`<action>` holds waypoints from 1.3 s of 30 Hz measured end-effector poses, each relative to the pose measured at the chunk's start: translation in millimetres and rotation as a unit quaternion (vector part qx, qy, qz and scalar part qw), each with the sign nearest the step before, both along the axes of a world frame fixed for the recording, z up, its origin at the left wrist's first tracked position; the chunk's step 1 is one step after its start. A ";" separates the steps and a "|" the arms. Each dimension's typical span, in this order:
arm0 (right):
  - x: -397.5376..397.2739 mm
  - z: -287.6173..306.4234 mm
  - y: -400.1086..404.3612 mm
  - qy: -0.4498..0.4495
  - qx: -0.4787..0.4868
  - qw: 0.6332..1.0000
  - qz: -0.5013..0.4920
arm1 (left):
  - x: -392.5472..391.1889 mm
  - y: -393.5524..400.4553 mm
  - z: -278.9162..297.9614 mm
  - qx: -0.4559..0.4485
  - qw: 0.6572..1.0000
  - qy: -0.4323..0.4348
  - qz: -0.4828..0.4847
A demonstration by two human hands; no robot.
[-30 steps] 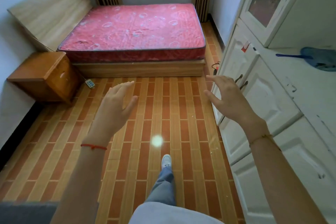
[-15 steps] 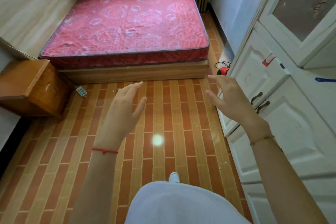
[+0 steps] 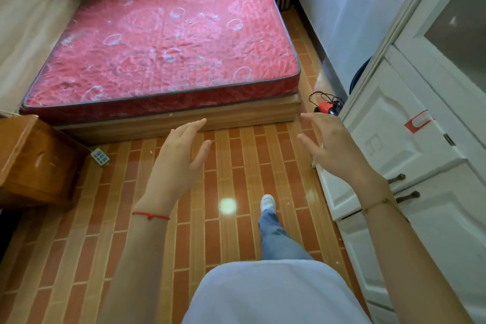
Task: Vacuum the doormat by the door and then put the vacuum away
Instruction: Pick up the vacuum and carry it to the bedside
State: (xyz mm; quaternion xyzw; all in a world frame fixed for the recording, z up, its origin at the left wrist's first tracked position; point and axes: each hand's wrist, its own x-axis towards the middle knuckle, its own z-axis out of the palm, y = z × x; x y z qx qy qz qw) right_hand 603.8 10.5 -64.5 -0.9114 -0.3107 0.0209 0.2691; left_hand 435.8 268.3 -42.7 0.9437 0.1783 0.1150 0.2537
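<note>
Hands raised over the tiled floor

Hands hover apart, holding nothing: the left hand [image 3: 178, 160] and right hand [image 3: 334, 150] both have fingers straight and loosely spread, short of the bed [image 3: 163, 52]. A red and black device with a black cord [image 3: 327, 106], possibly the vacuum, lies beside the bed's near right corner, against the white cabinet [image 3: 389, 126].

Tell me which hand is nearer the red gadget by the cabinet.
Right. The right hand hovers just short of the red gadget, slightly left of it; the left hand is farther left over the floor.
</note>
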 end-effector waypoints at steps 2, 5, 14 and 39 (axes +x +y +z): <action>40.0 0.1 12.9 0.002 0.007 1.000 -0.005 | 42.2 14.9 -0.9 0.001 1.000 -0.002 -0.010; 101.9 5.8 32.7 0.007 0.013 1.000 -0.015 | 106.6 35.1 3.9 -0.006 1.000 -0.004 -0.022; 262.5 20.4 79.9 0.002 0.027 0.998 -0.048 | 278.4 91.8 14.6 -0.010 0.999 -0.010 -0.048; 544.9 -4.7 160.7 0.017 0.004 0.929 -0.371 | 768.4 194.3 1.3 0.013 0.919 0.017 -0.395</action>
